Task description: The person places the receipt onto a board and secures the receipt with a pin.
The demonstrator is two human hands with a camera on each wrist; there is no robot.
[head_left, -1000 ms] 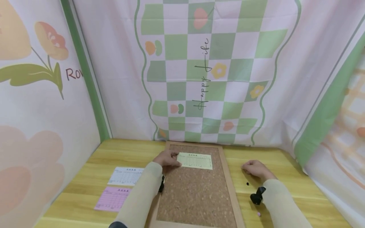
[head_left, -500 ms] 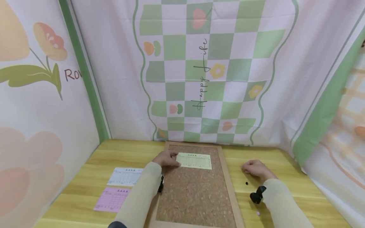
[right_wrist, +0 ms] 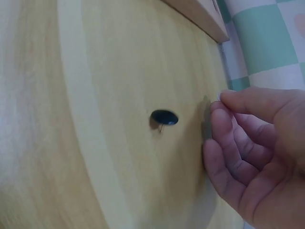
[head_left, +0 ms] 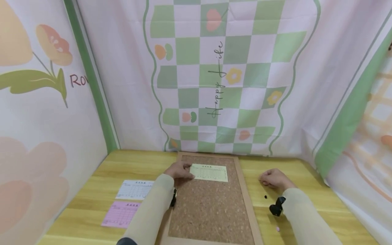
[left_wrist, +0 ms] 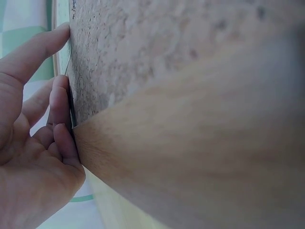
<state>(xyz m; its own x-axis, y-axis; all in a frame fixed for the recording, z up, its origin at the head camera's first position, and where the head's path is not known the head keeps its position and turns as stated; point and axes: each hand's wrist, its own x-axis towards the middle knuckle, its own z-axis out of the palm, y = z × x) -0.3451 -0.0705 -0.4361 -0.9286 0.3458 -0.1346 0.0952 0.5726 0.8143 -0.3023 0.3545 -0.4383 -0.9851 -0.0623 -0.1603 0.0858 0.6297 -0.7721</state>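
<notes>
Card [head_left: 209, 172] pressed flat at cork board's [head_left: 211, 211] far end by my left hand [head_left: 180, 170].
Right hand [head_left: 274, 178], curled, pinching something small near the black pin [right_wrist: 164, 117] on the bench [head_left: 306, 177]. Risk: card slides; pin rolls or pricks.

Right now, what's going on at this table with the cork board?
A person sits at a wooden table with a cork board lying flat on it. Their left hand presses the left end of a pale green card onto the top of the board. Their right hand rests on the table to the right, fingers curled, and seems to pinch something small and white. A black pushpin lies loose beside it. A white card and a pink card wait left of the board.
</notes>
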